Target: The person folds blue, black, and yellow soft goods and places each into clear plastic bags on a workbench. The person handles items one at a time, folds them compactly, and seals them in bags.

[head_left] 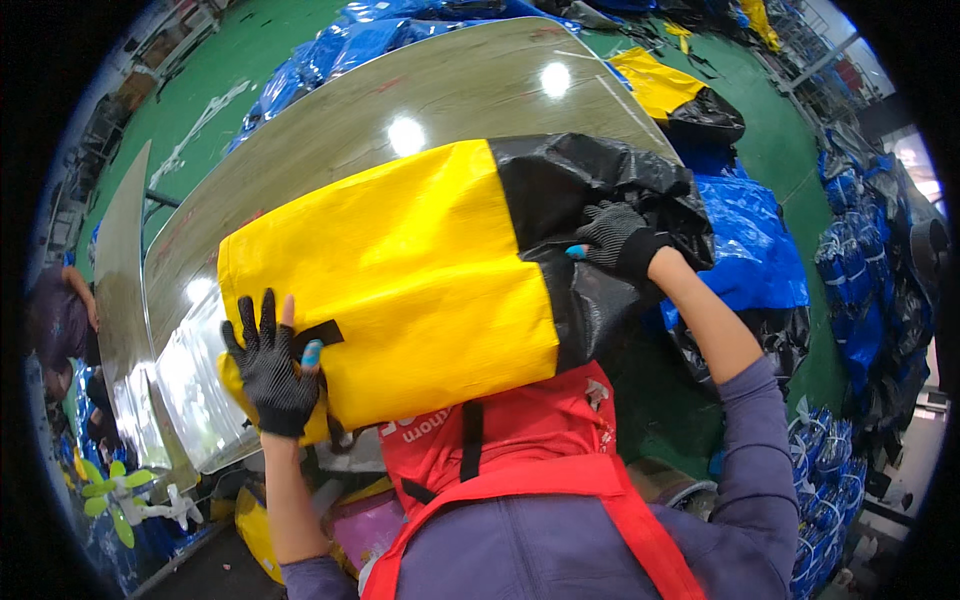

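Note:
A large bag (400,260), yellow over most of its length with a wrinkled black end, lies across the table in front of me. My left hand (272,372), in a dark dotted work glove with bare, partly blue-taped fingertips, rests on its yellow left end with fingers spread. Beside its thumb is a short black strap (318,340). On the black right end lies my right hand (616,238), gloved alike, fingers extended over the creased material and thumb apart. The bag's near edge overlaps my red apron (540,415).
The glossy table (470,90) extends beyond the bag. Blue bags (745,240) and another yellow-and-black bag (670,95) lie to the right. Tied blue bundles (850,270) stand farther right. At lower left are a small green-bladed fan (118,490) and, beyond it, another person (65,310).

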Demonstrator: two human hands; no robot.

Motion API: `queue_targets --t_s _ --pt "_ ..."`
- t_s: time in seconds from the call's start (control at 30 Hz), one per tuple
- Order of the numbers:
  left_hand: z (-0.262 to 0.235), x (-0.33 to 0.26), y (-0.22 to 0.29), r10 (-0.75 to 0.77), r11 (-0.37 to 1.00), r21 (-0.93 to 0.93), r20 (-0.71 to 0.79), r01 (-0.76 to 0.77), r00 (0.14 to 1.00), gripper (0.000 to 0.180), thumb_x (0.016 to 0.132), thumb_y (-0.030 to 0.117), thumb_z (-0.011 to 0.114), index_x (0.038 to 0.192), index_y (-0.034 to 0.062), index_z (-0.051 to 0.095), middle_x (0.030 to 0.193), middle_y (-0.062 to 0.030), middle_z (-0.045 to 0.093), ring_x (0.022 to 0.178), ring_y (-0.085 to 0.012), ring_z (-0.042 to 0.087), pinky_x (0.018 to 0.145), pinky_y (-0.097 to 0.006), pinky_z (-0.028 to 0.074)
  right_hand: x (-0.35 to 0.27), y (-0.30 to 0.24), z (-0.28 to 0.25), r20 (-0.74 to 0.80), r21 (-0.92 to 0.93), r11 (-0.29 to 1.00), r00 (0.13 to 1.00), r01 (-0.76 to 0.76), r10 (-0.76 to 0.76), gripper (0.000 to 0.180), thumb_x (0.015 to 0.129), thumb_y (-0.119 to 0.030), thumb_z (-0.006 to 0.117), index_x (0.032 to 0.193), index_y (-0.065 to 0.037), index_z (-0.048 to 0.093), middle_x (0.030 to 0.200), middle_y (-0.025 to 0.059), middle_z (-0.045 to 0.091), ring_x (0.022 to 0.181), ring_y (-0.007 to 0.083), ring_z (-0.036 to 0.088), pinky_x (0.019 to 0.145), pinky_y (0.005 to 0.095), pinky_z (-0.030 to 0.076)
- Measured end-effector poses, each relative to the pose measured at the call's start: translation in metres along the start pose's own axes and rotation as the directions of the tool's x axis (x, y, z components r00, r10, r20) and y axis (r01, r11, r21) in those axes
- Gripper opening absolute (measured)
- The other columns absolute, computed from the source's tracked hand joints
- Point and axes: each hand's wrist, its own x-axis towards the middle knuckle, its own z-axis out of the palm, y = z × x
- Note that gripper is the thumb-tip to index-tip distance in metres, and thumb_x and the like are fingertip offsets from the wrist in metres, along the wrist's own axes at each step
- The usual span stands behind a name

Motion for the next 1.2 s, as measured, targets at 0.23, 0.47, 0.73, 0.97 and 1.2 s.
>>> queue_targets --t_s 0.23,0.47,0.73,0.97,1.2 --pt "-0.008 0.087 0.049 -0.010 0.968 -0.251 0.059 0.025 0.998 0.049 0.086 0.025 0.058 0.129 0.0039 0.053 0.143 -0.0233 0.040 0.135 -0.0418 0.034 0.112 -0.050 0.022 -0.001 -0.019 -0.008 -0.041 0.027 0.999 0.998 -0.038 0.039 0.035 0.082 -0.039 0.063 0.095 -0.007 0.069 0.102 0.0178 0.060 0.099 0.0352 0.055 0.089 0.0459 0.044" --pt "0.016 0.163 0.211 0.476 0.792 -0.423 -0.021 -0.439 0.879 0.086 0.073 0.057 0.067 0.144 0.0166 0.038 0.151 -0.0218 0.027 0.141 -0.0447 0.017 0.112 -0.060 0.004 -0.029 0.004 -0.015 -0.431 -0.074 0.907 0.833 -0.415 0.347 0.088 0.069 -0.048 0.074 0.142 -0.014 0.038 0.150 0.0175 0.029 0.141 0.0357 0.022 0.113 0.0599 0.009" --pt "0.036 0.164 0.204 0.535 0.773 -0.376 -0.047 -0.511 0.844 0.073 0.083 0.051 0.058 0.145 0.0170 0.037 0.151 -0.0206 0.028 0.141 -0.0423 0.018 0.113 -0.058 0.005 -0.094 -0.042 0.000 -0.591 0.001 0.996 0.803 0.088 -0.070 0.065 0.073 -0.035 0.072 0.130 -0.010 0.053 0.124 0.0226 0.055 0.118 0.0405 0.050 0.104 0.0556 0.032" --pt "0.048 0.178 0.200 0.736 0.537 -0.394 -0.214 -0.746 0.642 0.055 0.086 0.036 0.058 0.135 0.0133 0.048 0.138 -0.0183 0.046 0.131 -0.0414 0.038 0.110 -0.057 0.022 -0.082 -0.088 -0.006 -0.728 0.051 0.988 0.682 0.149 -0.066 0.025 0.077 -0.020 0.065 0.100 -0.013 0.070 0.083 0.0125 0.066 0.079 0.0312 0.064 0.084 0.0527 0.048" --pt "0.064 0.164 0.218 0.788 0.521 -0.359 -0.146 -0.774 0.599 0.060 0.092 0.043 0.051 0.141 0.0107 0.039 0.144 -0.0136 0.037 0.133 -0.0333 0.036 0.109 -0.053 0.021 0.063 0.006 -0.085 0.059 -0.084 0.970 0.970 -0.230 0.235 0.048 0.090 -0.051 0.050 0.090 -0.008 0.073 0.091 0.0170 0.069 0.088 0.0331 0.068 0.077 0.0430 0.052"
